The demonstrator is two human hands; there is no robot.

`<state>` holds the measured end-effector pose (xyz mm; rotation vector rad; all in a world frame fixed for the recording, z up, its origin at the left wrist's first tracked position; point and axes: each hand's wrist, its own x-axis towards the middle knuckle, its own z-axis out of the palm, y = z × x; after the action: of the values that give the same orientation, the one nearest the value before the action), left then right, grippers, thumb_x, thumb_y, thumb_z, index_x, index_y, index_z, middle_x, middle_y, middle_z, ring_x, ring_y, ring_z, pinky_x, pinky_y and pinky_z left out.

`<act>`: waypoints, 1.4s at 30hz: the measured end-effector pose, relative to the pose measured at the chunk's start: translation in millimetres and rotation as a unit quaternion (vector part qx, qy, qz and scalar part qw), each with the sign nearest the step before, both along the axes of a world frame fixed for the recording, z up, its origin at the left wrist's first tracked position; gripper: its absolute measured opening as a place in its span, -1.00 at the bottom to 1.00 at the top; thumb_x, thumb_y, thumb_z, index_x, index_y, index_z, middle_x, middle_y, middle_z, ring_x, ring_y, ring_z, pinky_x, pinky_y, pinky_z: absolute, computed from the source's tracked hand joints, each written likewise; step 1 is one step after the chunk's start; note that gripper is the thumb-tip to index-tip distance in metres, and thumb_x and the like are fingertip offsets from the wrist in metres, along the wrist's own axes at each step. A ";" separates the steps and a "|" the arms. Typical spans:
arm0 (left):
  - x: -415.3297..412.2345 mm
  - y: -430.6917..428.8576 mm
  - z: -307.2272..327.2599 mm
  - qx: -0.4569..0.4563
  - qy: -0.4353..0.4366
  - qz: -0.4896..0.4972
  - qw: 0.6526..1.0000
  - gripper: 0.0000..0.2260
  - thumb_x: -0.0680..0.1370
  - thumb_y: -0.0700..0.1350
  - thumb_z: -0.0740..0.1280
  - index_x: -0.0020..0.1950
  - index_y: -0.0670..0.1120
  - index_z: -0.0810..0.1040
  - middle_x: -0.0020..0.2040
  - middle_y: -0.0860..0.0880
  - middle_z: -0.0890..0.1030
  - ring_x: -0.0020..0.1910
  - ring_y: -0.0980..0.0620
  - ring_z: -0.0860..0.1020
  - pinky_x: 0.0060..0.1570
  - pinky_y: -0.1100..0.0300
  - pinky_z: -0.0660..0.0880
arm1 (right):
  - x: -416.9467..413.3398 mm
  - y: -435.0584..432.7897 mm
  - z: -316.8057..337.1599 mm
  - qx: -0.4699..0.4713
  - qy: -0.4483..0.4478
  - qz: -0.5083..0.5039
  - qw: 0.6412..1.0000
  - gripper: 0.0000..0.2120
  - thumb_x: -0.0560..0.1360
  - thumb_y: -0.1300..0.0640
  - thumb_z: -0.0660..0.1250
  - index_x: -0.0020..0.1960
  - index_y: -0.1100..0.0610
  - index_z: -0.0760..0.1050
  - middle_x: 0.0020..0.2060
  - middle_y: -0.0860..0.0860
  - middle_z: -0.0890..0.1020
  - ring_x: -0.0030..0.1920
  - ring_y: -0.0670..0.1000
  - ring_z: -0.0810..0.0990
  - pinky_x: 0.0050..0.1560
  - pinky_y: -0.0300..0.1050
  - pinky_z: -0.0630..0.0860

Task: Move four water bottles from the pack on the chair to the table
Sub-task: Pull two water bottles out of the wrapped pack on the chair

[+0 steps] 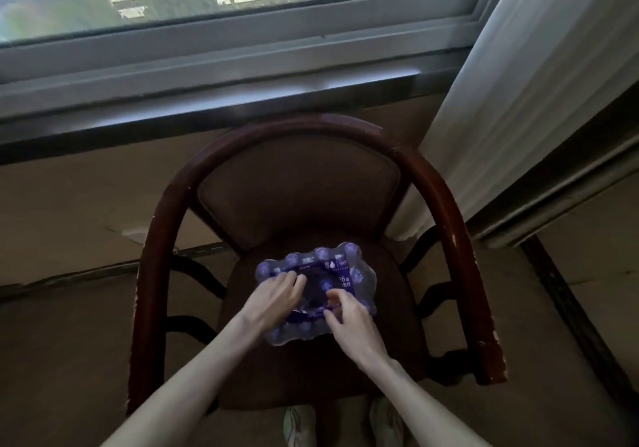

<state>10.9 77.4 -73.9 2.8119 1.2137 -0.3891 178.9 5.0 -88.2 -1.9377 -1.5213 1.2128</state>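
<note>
A shrink-wrapped pack of water bottles [340,266] with purple caps and a purple label lies on the seat of a dark wooden armchair [446,204]. Both my hands rest on top of the pack around a dark gap in its middle. My left hand [276,299] lies on the pack's left half with fingers spread toward the gap. My right hand [349,315] curls its fingers on the wrap at the gap's right edge. Whether either hand grips a bottle or only the plastic wrap is not clear. No table is in view.
The chair stands under a window sill [207,100] against the wall. A white curtain [536,83] hangs at the right, close to the chair's right arm. My shoes [299,426] show below the seat's front edge. Floor lies open on both sides of the chair.
</note>
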 end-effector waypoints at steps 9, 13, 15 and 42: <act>-13.0 -2.0 98.7 0.109 -0.142 -0.113 0.977 -0.83 0.53 -0.02 0.37 -0.09 -0.13 0.57 -0.23 -0.02 0.58 -0.30 0.02 0.57 -0.28 0.14 0.57 | -18.1 14.6 19.9 0.061 0.083 0.018 0.995 -0.07 0.22 -0.28 0.51 0.46 -0.15 0.17 0.32 -0.27 0.33 0.35 -0.35 0.26 0.44 -0.15 0.25; -10.7 0.1 150.9 0.142 -0.196 -0.118 0.963 -0.77 0.59 0.01 0.30 0.05 -0.16 0.48 -0.16 -0.03 0.54 -0.25 0.03 0.52 -0.22 0.14 0.55 | -12.6 18.5 38.7 0.113 0.120 0.011 0.986 0.00 0.17 -0.34 0.56 0.48 -0.18 0.17 0.41 -0.17 0.39 0.43 -0.18 0.35 0.43 0.00 0.38; -3.2 -0.8 170.8 0.154 -0.198 -0.154 0.956 -0.79 0.59 -0.02 0.31 0.07 -0.15 0.47 -0.14 -0.02 0.51 -0.24 0.03 0.50 -0.22 0.15 0.53 | -7.6 17.1 48.2 0.147 0.162 -0.008 0.976 -0.03 0.17 -0.28 0.61 0.45 -0.14 0.23 0.36 -0.16 0.47 0.40 -0.11 0.44 0.36 0.03 0.47; 47.3 -13.9 -40.0 -0.190 -0.211 0.255 0.924 -0.60 0.55 -0.21 0.24 0.39 -0.11 0.38 0.32 -0.07 0.46 0.29 -0.05 0.48 0.30 0.09 0.40 | 50.7 4.8 53.0 0.256 0.148 -0.233 0.927 -0.46 0.22 -0.13 0.61 0.12 -0.12 0.48 -0.05 -0.21 0.67 -0.05 -0.15 0.67 -0.06 -0.43 0.51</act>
<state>58.3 63.5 -113.9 2.0119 1.4917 0.0207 229.6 9.8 -35.2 -1.5532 -1.0067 0.7581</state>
